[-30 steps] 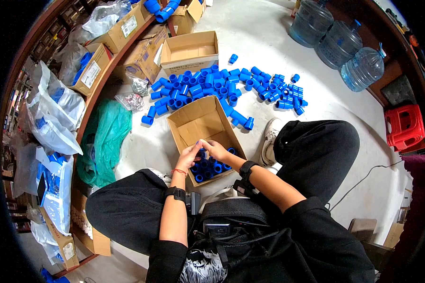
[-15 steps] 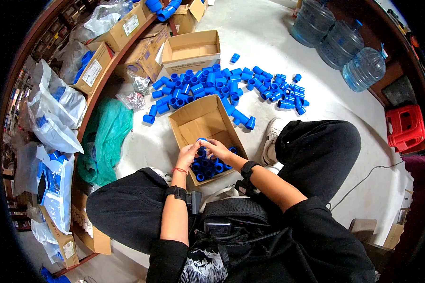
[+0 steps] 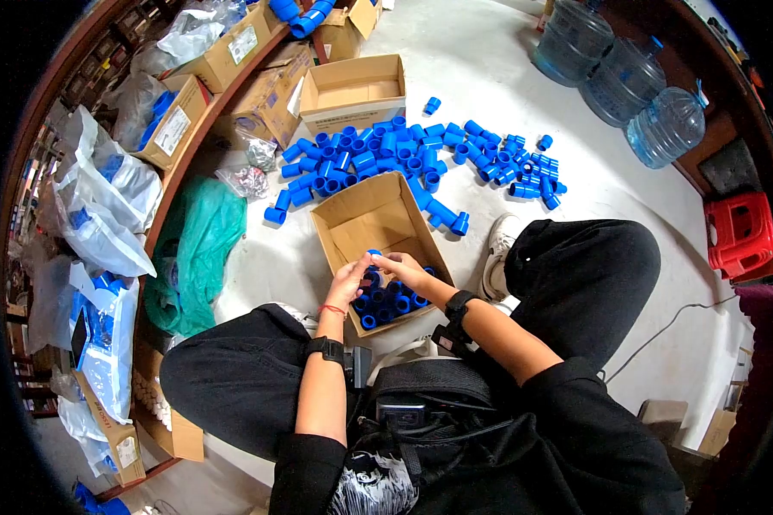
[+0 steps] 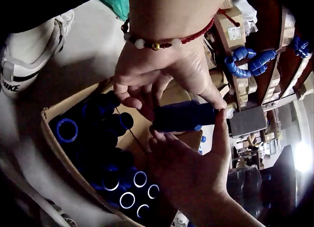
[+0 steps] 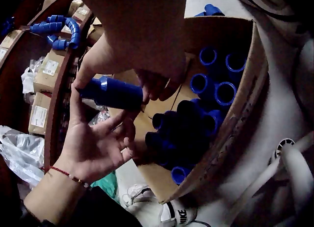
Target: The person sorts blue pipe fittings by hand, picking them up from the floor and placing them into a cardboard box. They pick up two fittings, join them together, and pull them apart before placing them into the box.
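Note:
Over the open cardboard box [image 3: 339, 215], both hands meet around one blue pipe fitting [image 5: 115, 93], a stepped tube with a wider and a narrower part. My left hand [image 3: 347, 280], with a red bracelet at its wrist, holds the fitting with the thumb at one end. From the other side my right hand [image 3: 404, 271] grips it, thumb at the same narrow end and fingers near the wide end. Beneath the hands, several blue fittings [image 5: 225, 93] stand with open ends up in the near part of the box; bare cardboard shows in the far part.
Loose blue fittings [image 3: 365, 160] lie heaped on the floor beyond the box, before another open carton [image 3: 352, 90]. Shelves with bags and cartons [image 3: 172, 129] line the left, a green bag [image 3: 202, 257] below them. Water jugs [image 3: 623, 90] and a red stool [image 3: 741, 233] stand right.
The hands stay together above the box, and a blue end of the fitting now shows between the fingertips. The whole head view has shifted slightly.

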Tool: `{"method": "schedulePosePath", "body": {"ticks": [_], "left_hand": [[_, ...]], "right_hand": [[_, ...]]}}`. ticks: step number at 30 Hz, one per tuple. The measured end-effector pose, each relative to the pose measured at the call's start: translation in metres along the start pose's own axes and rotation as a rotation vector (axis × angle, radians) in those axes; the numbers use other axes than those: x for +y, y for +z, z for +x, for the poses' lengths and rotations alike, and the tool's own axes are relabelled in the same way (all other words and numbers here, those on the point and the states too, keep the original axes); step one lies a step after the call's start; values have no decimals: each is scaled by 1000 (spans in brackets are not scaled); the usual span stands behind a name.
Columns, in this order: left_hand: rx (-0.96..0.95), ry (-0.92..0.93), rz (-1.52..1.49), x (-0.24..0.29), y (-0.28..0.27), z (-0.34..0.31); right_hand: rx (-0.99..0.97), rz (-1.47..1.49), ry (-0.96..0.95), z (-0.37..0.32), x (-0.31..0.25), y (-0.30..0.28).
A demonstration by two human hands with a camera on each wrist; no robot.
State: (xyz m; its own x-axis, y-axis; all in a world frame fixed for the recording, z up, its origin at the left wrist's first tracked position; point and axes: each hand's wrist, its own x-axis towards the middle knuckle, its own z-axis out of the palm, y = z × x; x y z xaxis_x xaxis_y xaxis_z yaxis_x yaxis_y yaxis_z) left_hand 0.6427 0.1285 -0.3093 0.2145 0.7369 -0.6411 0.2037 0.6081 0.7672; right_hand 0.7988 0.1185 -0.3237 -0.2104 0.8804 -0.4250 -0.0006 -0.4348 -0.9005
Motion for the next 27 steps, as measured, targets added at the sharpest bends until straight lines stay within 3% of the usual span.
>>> {"method": "schedulePosePath", "body": {"ticks": [6, 14, 23, 26, 27], "left_hand": [[-36, 67, 54, -6, -5, 7], [-31, 23, -32, -2, 4, 3], [80, 56, 17, -1, 7, 23], [55, 114, 60, 2, 9, 29], [153, 105, 80, 1, 9, 35]], "right_hand": [[-9, 155, 58, -2, 0, 6], [-73, -7, 117, 9, 0, -10], [-135, 115, 103, 36, 7, -24], [-166, 63, 203, 41, 5, -35], [-200, -16, 248, 42, 2, -38]]}}
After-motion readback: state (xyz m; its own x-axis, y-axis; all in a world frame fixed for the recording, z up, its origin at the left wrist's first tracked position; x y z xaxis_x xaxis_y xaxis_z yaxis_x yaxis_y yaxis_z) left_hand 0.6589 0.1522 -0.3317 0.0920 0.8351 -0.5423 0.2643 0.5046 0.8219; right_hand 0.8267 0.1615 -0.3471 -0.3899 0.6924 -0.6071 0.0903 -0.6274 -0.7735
